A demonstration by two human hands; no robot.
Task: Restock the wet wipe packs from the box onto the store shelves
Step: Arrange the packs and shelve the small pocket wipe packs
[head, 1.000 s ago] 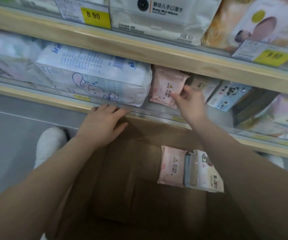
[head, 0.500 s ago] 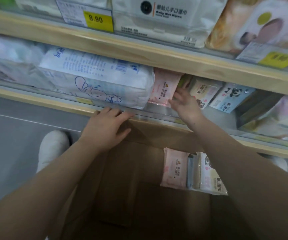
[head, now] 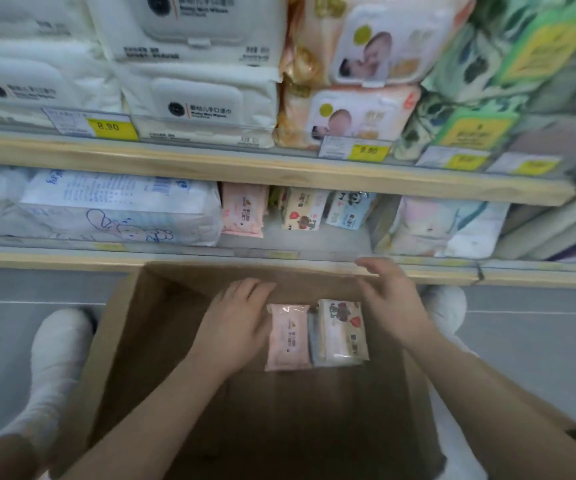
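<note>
Back off the shelf at 12 o'clock, pink pack [head: 243, 210] shelved, both hands [head: 236, 323] [head: 392, 299] open and empty over the box [head: 134, 341], reaching for another pink pack [head: 288, 337].

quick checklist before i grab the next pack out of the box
1. Packs left in box: ok, pink pack and bear pack stand at the far wall.
2. Left hand at pink pack: ok, beside it; grip not yet shown, cannot tell.
3. Right hand free: ok, open over the box rim.
4. Matching spot on shelf: ok, pink shelf pack stands there, bare shelf in front.
5. More packs behind the bear pack: cannot tell.
</note>
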